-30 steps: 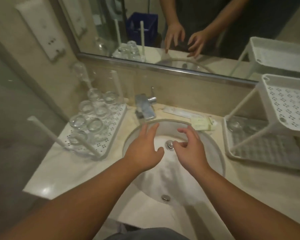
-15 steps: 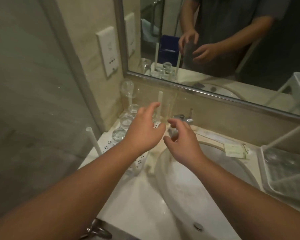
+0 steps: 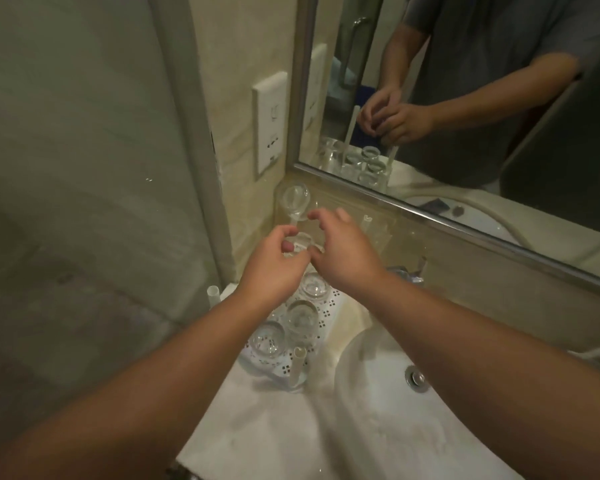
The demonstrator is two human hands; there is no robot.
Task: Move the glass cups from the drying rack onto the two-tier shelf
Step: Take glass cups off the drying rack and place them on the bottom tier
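Marble worktop [image 3: 257, 434] by a mirror [image 3: 465, 98]; both hands, left hand [image 3: 274, 268] and right hand [image 3: 343, 251], curl half-open over rack [image 3: 329, 303] cups [image 3: 302, 317], grip unclear.

Big mirror [image 3: 465, 98] fills the upper right, with a white wall socket plate [image 3: 270, 123] just left of its frame. White sink basin [image 3: 395, 410] sits lower right, its drain [image 3: 415, 377] visible, chrome faucet [image 3: 405, 273] behind it, pale marble table [image 3: 257, 438] around.
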